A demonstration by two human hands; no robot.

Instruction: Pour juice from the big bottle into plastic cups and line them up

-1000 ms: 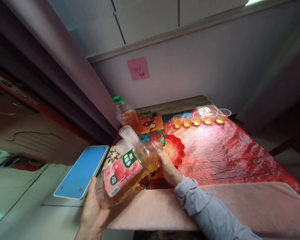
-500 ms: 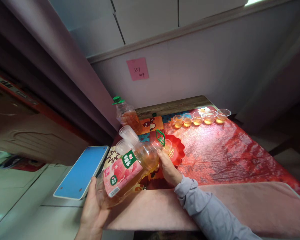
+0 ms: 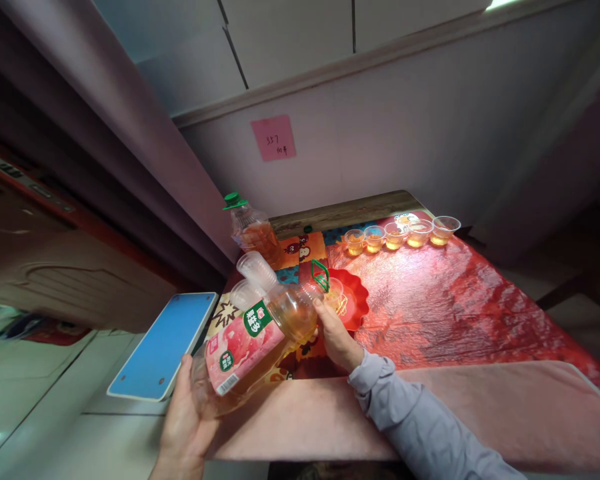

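My left hand [image 3: 185, 420] grips the base of a large juice bottle [image 3: 253, 333] with a pink label. The bottle is tilted, its open neck with a green ring pointing down at a small clear cup [image 3: 336, 291]. That cup stands on a red scalloped plate [image 3: 356, 300] and holds amber liquid. My right hand [image 3: 334, 337] is closed on the cup's near side, steadying it. A stack of empty clear cups [image 3: 255, 272] lies just behind the bottle.
Several small cups of amber drink [image 3: 403, 235] stand in a row at the table's far edge. A second bottle with a green cap [image 3: 250, 227] stands at the back left. A blue phone [image 3: 165, 343] lies on the left corner. A red cloth [image 3: 460, 300] covers the table.
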